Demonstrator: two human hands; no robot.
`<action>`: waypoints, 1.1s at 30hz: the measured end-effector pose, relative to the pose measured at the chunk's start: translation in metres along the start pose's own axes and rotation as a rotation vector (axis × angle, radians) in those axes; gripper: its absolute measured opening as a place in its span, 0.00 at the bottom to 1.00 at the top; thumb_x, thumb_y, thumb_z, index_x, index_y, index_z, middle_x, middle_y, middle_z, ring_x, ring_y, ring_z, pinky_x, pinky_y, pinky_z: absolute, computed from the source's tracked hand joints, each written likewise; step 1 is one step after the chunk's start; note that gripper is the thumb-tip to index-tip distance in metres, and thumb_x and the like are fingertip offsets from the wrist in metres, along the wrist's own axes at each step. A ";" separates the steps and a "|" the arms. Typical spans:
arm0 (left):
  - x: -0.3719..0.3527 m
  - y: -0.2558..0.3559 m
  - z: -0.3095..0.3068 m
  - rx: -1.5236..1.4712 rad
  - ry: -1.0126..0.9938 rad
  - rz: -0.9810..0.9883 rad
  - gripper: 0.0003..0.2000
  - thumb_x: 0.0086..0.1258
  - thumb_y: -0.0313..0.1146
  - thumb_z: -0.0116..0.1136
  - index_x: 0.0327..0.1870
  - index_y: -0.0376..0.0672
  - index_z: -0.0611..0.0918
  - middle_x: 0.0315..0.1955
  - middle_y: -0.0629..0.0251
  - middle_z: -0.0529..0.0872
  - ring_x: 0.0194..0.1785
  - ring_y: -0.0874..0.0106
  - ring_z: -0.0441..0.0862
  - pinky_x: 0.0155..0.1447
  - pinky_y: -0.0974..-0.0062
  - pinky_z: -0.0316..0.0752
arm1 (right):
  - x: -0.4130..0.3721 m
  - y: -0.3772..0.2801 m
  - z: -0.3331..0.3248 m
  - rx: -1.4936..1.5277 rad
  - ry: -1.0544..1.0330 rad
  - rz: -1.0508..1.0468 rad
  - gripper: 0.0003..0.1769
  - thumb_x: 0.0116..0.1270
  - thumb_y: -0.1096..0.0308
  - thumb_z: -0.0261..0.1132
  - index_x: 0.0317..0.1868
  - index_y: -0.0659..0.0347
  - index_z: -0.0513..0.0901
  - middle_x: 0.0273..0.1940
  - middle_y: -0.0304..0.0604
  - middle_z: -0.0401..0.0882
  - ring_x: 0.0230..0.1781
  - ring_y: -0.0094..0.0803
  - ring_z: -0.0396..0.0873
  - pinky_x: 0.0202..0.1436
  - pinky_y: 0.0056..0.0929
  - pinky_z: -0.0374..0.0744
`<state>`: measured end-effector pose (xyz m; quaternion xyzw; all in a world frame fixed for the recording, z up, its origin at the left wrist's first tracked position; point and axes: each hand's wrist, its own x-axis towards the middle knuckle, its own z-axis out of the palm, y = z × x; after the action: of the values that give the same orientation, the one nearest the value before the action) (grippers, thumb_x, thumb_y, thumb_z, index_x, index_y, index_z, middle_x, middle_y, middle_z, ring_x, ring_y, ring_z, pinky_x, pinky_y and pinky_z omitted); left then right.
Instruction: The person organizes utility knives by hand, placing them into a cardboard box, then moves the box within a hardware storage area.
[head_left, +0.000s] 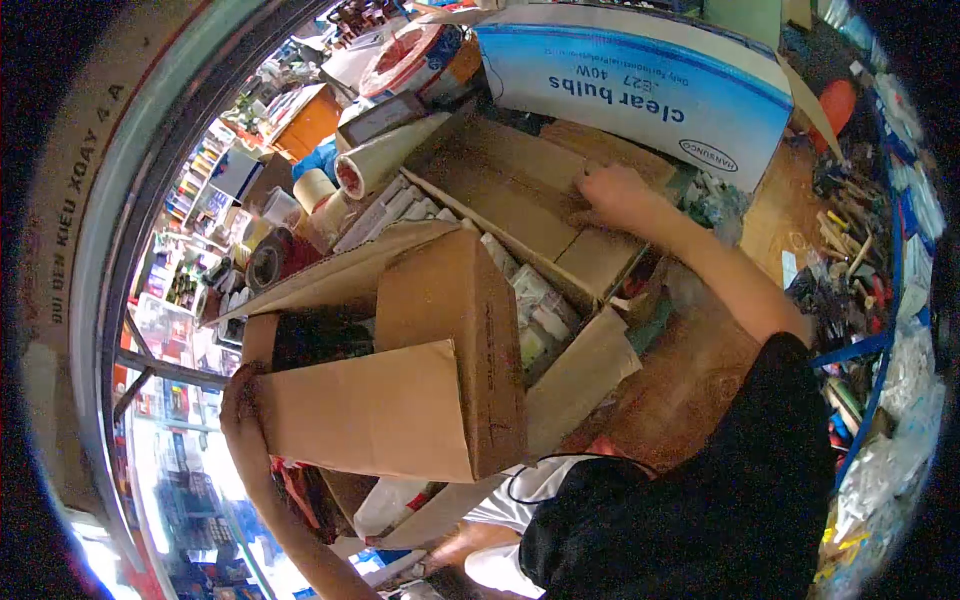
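Note:
My left hand (pixel 240 405) is wrapped round the left side of a brown cardboard box (pixel 365 410), which is tilted in front of me with its flaps up. Something dark shows inside it. Over a long, shallow cardboard carton (pixel 520 200) is my right hand (pixel 622 200), fingers bent by the carton's far side. What those fingers hold, if anything, is hidden. Between the two boxes lie several small white packages (pixel 540 310). Below the tilted box sits another open box holding a clear plastic-wrapped item (pixel 390 505).
A blue and white "clear bulbs" carton (pixel 640 95) stands behind the shallow one. Rolls (pixel 365 170) and a tape roll (pixel 270 262) crowd the left. Loose tools and parts (pixel 845 240) fill the right side, near a wooden surface (pixel 690 370). A glass case (pixel 190 470) borders the left.

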<state>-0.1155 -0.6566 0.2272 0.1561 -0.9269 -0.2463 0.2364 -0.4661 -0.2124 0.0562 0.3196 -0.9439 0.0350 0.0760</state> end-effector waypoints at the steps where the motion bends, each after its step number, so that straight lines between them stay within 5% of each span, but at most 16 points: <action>1: 0.001 0.001 0.001 0.014 0.026 -0.024 0.18 0.77 0.27 0.41 0.59 0.31 0.81 0.57 0.52 0.85 0.62 0.60 0.79 0.70 0.65 0.69 | 0.007 0.001 0.002 -0.021 -0.027 -0.025 0.22 0.65 0.55 0.68 0.48 0.67 0.82 0.43 0.59 0.84 0.44 0.58 0.84 0.48 0.53 0.83; 5: -0.002 -0.009 0.001 0.045 0.053 0.004 0.19 0.77 0.27 0.39 0.60 0.31 0.81 0.57 0.52 0.85 0.62 0.60 0.79 0.70 0.65 0.69 | 0.015 -0.017 0.005 0.194 -0.276 -0.087 0.20 0.65 0.60 0.65 0.49 0.69 0.81 0.46 0.61 0.83 0.46 0.59 0.83 0.50 0.52 0.82; 11: -0.004 -0.022 0.001 -0.011 0.045 0.106 0.19 0.79 0.29 0.39 0.60 0.32 0.80 0.57 0.52 0.85 0.62 0.61 0.79 0.70 0.66 0.69 | 0.014 -0.041 0.014 0.397 -0.195 0.008 0.25 0.66 0.57 0.66 0.55 0.70 0.78 0.51 0.63 0.80 0.51 0.60 0.81 0.56 0.49 0.80; 15: -0.007 -0.023 0.000 -0.065 0.050 0.170 0.19 0.78 0.28 0.39 0.60 0.32 0.80 0.56 0.52 0.84 0.61 0.62 0.79 0.70 0.67 0.69 | 0.028 0.001 0.043 0.228 -0.021 -0.076 0.31 0.66 0.49 0.67 0.59 0.67 0.76 0.56 0.61 0.77 0.51 0.59 0.81 0.57 0.51 0.80; 16: -0.007 -0.004 0.001 -0.034 0.037 0.046 0.19 0.78 0.28 0.39 0.60 0.32 0.80 0.57 0.53 0.84 0.61 0.63 0.79 0.69 0.67 0.69 | 0.028 0.012 0.039 0.213 0.001 -0.049 0.32 0.66 0.47 0.67 0.59 0.66 0.76 0.57 0.61 0.77 0.51 0.59 0.81 0.57 0.52 0.80; 24: -0.004 -0.034 0.002 -0.128 0.067 0.096 0.18 0.78 0.28 0.40 0.60 0.32 0.80 0.56 0.52 0.85 0.61 0.63 0.80 0.69 0.67 0.71 | 0.045 -0.005 -0.016 -0.082 -0.288 -0.139 0.31 0.62 0.47 0.71 0.56 0.63 0.80 0.48 0.58 0.82 0.53 0.55 0.81 0.53 0.50 0.83; 27: -0.005 -0.029 0.001 -0.110 0.060 0.095 0.19 0.77 0.28 0.40 0.61 0.32 0.80 0.57 0.52 0.85 0.61 0.62 0.80 0.69 0.66 0.71 | 0.074 0.016 0.045 -0.070 -0.082 -0.288 0.29 0.60 0.51 0.72 0.54 0.64 0.81 0.45 0.58 0.83 0.49 0.54 0.83 0.49 0.51 0.83; 30: -0.007 -0.027 0.000 -0.070 0.069 0.077 0.19 0.77 0.28 0.41 0.61 0.32 0.80 0.57 0.52 0.85 0.62 0.62 0.80 0.70 0.66 0.70 | 0.045 -0.013 0.008 0.026 -0.023 -0.213 0.13 0.65 0.65 0.62 0.45 0.62 0.86 0.36 0.56 0.86 0.38 0.53 0.86 0.39 0.51 0.85; 33: -0.004 -0.031 -0.002 -0.023 0.064 0.082 0.19 0.76 0.27 0.41 0.61 0.32 0.80 0.57 0.51 0.85 0.62 0.62 0.80 0.70 0.66 0.70 | 0.042 -0.015 0.015 -0.175 0.121 -0.295 0.13 0.69 0.66 0.59 0.49 0.60 0.83 0.37 0.54 0.86 0.39 0.53 0.87 0.40 0.49 0.86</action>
<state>-0.1058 -0.6811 0.2106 0.1231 -0.9215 -0.2422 0.2774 -0.4914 -0.2508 0.0489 0.4440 -0.8799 -0.0397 0.1643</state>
